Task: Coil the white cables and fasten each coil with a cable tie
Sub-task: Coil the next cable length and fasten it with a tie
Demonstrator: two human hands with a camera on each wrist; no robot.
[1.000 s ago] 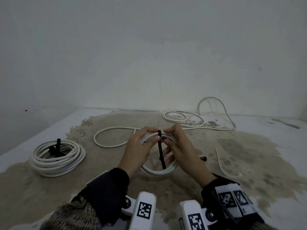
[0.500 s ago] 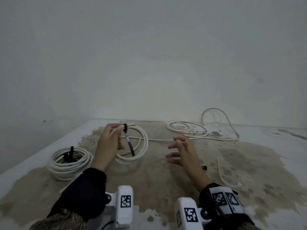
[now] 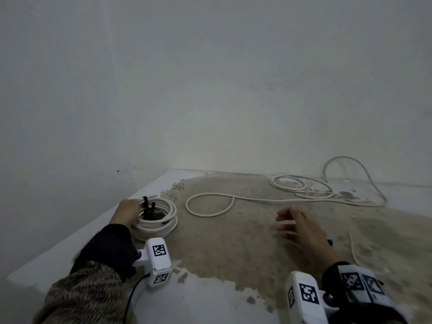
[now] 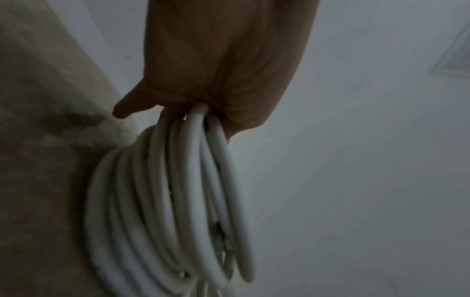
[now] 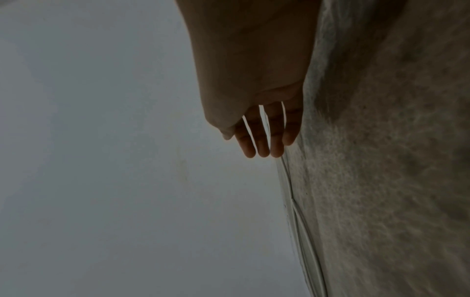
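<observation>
Spanning the scene, a stained floor (image 3: 233, 242) carries the work. At two o'clock a loose white cable (image 3: 257, 200) sprawls uncoiled toward the wall, judged the remaining job. At nine o'clock lies a stack of coiled cable (image 3: 163, 220), with black cable ties (image 3: 147, 206) standing at its centre; how many coils it comprises cannot be told. The left hand (image 3: 127, 212) grasps the stack's upper turns, fingers curled round them. The right hand (image 3: 301, 230), at four o'clock, hovers empty, fingers spread and relaxed.
</observation>
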